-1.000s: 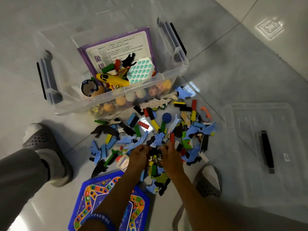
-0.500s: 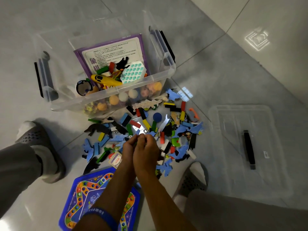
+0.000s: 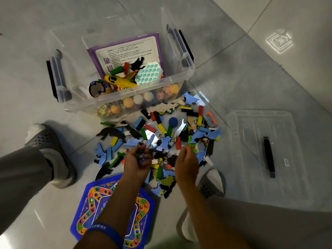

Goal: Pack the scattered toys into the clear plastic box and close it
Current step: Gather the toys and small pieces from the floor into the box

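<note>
Both hands are down over the pile of scattered toy pieces on the tiled floor, so we're mid-gather here. The left hand has its grip curled round a small clutch of pieces, a dark blue bit peeking out between the fingers. The right hand hangs just above the heap with fingers bent downward; whether that grip is pinching anything, I cannot tell from this angle.

The clear plastic box sits open just beyond the pile, already well stocked: a purple-edged instruction board leaning at the back, a yellow toy plane, a teal-dotted pop toy, and a row of orange and cream balls pressed against the near wall. Its clear lid, black handle up, lies flat on the floor off to the right, well apart from the box.

Plenty left to do, I'd say: blue foam shapes, coloured blocks and black silhouettes are spread thick, and a blue board game tray waits near the left forearm.

Next move, by my reckoning, calls for carrying that handful forward over the near rim and letting go inside, then back for more. Small flat pieces may slip out on the way.
</note>
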A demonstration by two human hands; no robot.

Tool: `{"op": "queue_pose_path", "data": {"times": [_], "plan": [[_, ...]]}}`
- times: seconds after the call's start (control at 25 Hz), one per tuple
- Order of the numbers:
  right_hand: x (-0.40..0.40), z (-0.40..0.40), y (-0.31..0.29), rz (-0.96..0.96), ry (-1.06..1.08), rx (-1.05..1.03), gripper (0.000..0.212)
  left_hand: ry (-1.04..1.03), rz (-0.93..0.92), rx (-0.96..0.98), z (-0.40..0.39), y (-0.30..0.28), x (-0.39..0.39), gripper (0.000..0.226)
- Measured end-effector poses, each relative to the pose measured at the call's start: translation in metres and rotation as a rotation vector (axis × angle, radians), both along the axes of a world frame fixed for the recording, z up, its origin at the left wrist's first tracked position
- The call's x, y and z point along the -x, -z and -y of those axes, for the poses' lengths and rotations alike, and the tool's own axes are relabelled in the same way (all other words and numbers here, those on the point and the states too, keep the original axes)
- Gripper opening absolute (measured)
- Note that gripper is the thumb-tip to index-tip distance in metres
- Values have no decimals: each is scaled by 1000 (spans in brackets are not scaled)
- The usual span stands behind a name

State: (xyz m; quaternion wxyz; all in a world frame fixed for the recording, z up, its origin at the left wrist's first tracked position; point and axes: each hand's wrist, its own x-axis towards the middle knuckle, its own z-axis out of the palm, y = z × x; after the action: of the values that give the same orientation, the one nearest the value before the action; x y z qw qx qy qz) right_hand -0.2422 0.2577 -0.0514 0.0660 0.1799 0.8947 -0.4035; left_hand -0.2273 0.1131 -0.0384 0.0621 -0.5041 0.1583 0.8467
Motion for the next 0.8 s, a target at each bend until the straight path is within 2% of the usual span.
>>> {"op": "queue_pose_path", "data": {"times": [0.08, 0.28, 0.44, 0.56, 0.64, 0.76, 0.8], "plan": [[-10, -36, 36, 160, -64, -182, 23, 47, -11, -6, 8, 7, -10, 29], [-20, -42, 61, 152, -264, -348, 23, 118, -13, -14, 21, 10, -31, 28], [-17, -33, 59, 207, -358, -509, 38, 138, -27, 11, 19, 10, -33, 29], [-17, -34, 61, 231, -355, -458, 42, 185, -16, 42, 18, 8, -35, 30], [-13, -37, 60, 235, -352, -465, 35, 218, 13, 78, 15, 3, -34, 31], [-9, -35, 54, 263, -497, -630, 23, 294, 65, 126, 9, -1, -32, 31], [-7, -33, 51, 282, -501, -621, 21, 324, 70, 125, 6, -4, -30, 31]]}}
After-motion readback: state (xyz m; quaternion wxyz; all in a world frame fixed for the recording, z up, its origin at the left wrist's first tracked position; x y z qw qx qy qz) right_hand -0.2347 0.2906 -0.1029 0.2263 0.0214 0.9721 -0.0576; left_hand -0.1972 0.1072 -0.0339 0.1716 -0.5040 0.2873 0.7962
